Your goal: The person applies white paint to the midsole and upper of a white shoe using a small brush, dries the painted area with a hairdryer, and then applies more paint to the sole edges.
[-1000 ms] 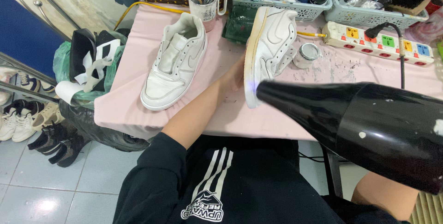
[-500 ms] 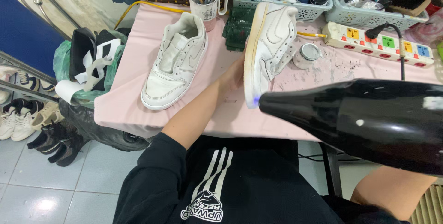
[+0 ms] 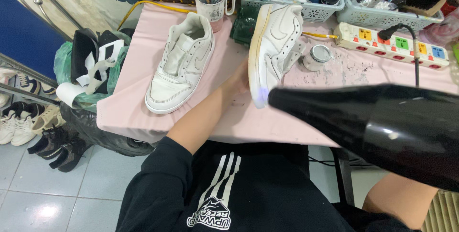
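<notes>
pointing toe-near: tilted sneaker (image 3: 275, 45) (lengthwise)

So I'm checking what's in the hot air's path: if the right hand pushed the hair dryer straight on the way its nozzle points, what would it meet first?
Most likely the toe of the tilted white shoe, held on edge by the left hand. The hair dryer nozzle seems to end right beside it, though depth is unclear. The right hand itself is hidden.

White sneakers (image 3: 275, 45) (image 3: 181, 64) on a pink cloth (image 3: 143, 98) — black dryer (image 3: 382, 127), white strip (image 3: 392, 44) with coloured sockets.
</notes>
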